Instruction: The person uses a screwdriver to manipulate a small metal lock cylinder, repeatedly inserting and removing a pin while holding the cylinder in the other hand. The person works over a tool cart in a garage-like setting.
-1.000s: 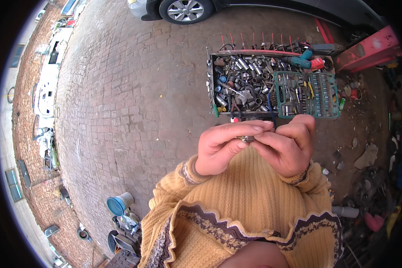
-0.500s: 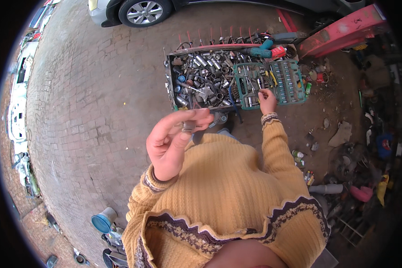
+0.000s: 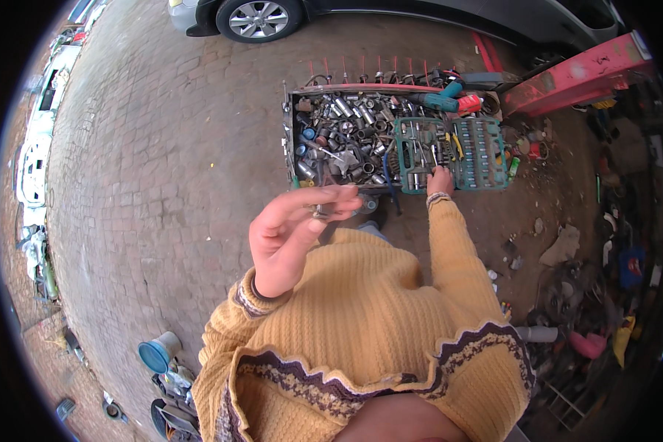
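Note:
My left hand [image 3: 287,236] is raised in front of my chest, pinching a small metal socket [image 3: 320,212] between thumb and fingers. Farther off to the right, my right hand [image 3: 440,180] reaches to the near edge of the open green socket case [image 3: 481,184]. Its fingers are bent together among the tools there; what they grip, if anything, is too small to make out. Rows of sockets fill the case's right half, with yellow-handled pliers [image 3: 458,145] lying near its middle. Loose sockets and metal parts [image 3: 344,131] are heaped in the tray left of the case.
A teal power tool [image 3: 438,101] and a red can [image 3: 470,104] rest at the tray's back right. Beyond stand a red steel beam [image 3: 578,77] and a parked car [image 3: 261,18]. Assorted clutter lies on the right; a blue bucket [image 3: 157,353] stands at lower left.
My right hand has lowered into the near part of the green case. My left hand still holds the socket, turned slightly. The whole view has shifted a little.

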A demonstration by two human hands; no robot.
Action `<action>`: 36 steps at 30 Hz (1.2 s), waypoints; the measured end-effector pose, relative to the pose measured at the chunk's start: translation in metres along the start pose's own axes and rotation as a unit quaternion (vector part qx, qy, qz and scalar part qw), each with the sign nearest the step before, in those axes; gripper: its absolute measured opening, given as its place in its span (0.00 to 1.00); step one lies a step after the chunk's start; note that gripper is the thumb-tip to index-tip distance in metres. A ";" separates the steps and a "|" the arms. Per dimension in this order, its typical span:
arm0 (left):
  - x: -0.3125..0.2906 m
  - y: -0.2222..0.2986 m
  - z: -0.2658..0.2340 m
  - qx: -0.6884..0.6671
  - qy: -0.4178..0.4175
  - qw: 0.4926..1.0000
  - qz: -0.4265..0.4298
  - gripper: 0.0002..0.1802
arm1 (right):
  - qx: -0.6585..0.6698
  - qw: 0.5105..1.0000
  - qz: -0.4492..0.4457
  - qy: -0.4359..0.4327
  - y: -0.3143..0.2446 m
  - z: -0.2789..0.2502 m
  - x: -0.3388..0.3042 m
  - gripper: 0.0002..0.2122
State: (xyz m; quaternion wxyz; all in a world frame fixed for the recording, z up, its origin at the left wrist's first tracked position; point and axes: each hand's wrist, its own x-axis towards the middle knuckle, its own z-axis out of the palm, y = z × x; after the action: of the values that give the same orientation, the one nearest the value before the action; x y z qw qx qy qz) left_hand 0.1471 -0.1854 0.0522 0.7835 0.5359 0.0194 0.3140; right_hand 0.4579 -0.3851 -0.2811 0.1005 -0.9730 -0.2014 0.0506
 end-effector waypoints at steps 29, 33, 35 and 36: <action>0.006 0.004 0.003 0.026 0.056 0.998 0.024 0.16 | 0.540 0.837 -0.082 -0.010 -0.026 -0.178 -0.046 0.11; 0.009 0.011 0.002 0.070 0.013 0.994 0.086 0.15 | 0.626 0.762 -0.167 0.010 -0.082 -0.275 -0.108 0.10; 0.009 0.014 0.001 0.109 0.004 0.989 0.099 0.15 | 0.614 0.728 -0.304 -0.003 -0.106 -0.292 -0.122 0.11; 0.009 0.016 0.001 0.127 0.000 0.986 0.108 0.15 | 0.599 0.716 -0.358 -0.011 -0.115 -0.295 -0.127 0.11</action>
State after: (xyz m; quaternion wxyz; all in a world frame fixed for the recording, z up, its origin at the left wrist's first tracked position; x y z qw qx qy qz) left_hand 0.1479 -0.1781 0.0689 0.6710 0.6296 0.0014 0.3916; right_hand 0.3391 -0.3845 0.0388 0.6710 -0.5640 -0.4631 0.1313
